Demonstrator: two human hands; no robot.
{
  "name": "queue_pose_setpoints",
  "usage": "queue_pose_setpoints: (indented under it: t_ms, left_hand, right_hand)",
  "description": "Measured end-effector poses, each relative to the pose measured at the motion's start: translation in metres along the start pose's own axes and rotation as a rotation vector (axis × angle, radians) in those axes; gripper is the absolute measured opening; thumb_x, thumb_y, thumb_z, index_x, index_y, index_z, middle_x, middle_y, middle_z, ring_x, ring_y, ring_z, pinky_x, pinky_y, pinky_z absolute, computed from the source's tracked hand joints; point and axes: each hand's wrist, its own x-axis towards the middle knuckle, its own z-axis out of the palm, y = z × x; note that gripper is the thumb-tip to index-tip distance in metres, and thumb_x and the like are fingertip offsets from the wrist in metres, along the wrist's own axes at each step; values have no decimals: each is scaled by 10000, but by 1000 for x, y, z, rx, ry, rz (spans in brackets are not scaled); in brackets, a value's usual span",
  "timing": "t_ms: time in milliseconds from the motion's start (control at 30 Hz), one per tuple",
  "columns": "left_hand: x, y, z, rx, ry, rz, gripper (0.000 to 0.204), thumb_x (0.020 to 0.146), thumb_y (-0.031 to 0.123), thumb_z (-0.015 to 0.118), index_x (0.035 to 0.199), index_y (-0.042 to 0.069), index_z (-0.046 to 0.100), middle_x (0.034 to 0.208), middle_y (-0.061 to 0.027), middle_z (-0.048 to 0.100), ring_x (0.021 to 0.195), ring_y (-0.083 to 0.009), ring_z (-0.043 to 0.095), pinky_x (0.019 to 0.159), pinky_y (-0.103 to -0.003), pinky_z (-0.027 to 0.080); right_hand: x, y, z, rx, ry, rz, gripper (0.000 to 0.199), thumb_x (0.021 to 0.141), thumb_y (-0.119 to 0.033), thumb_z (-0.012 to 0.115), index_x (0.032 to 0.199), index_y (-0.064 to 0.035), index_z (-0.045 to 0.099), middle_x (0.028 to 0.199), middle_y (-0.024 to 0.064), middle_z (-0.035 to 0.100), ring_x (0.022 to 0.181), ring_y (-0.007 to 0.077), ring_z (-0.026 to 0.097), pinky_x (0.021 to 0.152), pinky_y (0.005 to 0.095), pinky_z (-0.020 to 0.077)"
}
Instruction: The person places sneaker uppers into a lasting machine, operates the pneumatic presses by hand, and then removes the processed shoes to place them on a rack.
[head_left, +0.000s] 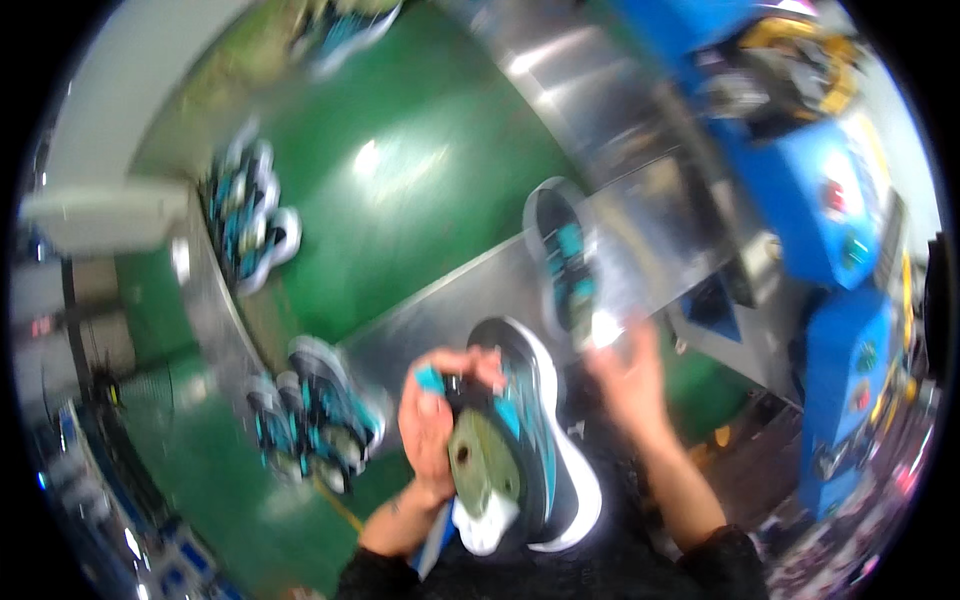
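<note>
1. The left hand (425,430) is holding a black-and-turquoise shoe (540,430), its fingers curling around the upper near an olive-green insert (485,450).
2. The right hand (632,380) is blurring beside a second shoe (562,245); I cannot tell its opening or contact.
3. That shoe is showing against a metal surface (650,215).
</note>
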Motion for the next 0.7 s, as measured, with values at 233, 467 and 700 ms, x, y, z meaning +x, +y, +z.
queue_pose_setpoints:
  t_ms: [233, 467, 700]
  left_hand:
    - [35, 46, -101, 87, -21, -167, 350, 985, 285, 396, 1129, -21, 485, 972, -176, 609, 1029, -241, 548, 950, -381, 390]
    - [69, 60, -51, 203, -460, -17, 488, 982, 443, 351, 1102, -15, 469, 916, -155, 617, 1021, -267, 554, 1065, -446, 255]
    - [-62, 30, 91, 93, -1057, 43, 526, 939, 553, 375, 1007, 41, 469, 764, -99, 615, 877, -252, 579, 1015, -466, 290]
  right_hand:
    - [75, 33, 90, -481, 234, 96, 703, 684, -284, 738, 1226, 44, 432, 887, 279, 646, 841, 419, 635, 759, 445, 491]
    - [-39, -15, 29, 370, 341, 413, 581, 726, -244, 754, 1140, 88, 518, 1000, 130, 634, 909, 191, 593, 859, 329, 460]
    - [-322, 32, -38, 691, 491, 173, 445, 738, -172, 772, 1116, -20, 594, 1007, 32, 617, 917, 142, 545, 862, 308, 441]
